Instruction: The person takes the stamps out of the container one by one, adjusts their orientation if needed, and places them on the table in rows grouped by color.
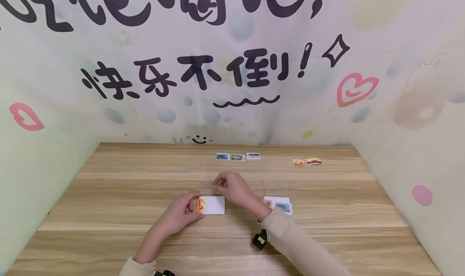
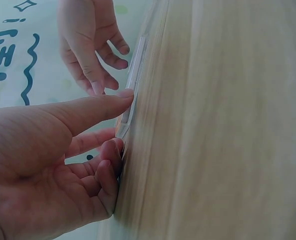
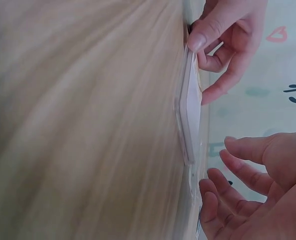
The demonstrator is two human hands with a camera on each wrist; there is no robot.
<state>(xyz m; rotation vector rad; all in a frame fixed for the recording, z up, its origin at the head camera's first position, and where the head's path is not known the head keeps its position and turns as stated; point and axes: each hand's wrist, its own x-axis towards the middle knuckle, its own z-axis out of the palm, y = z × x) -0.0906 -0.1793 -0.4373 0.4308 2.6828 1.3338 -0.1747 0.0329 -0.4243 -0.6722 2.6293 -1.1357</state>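
Note:
My left hand (image 1: 179,214) holds the left end of a shallow clear plastic box (image 2: 136,82), thumb on its near edge and a finger on its far edge. White cards (image 1: 215,205) fill the box, and an orange stamp (image 1: 202,206) lies on their left end. Just beyond the box, my right hand (image 1: 234,188) hovers over its clear lid (image 1: 205,182), partly hiding it. In the right wrist view, the right hand's fingers (image 3: 237,150) are loosely bent, with nothing between them.
To the right lies a second box (image 1: 277,199) of white cards with stamps on top, its clear lid (image 1: 275,186) behind it. Farther back are three bluish and grey stamps (image 1: 237,157). An orange stamp (image 1: 299,162) and a red-yellow one (image 1: 314,161) lie back right.

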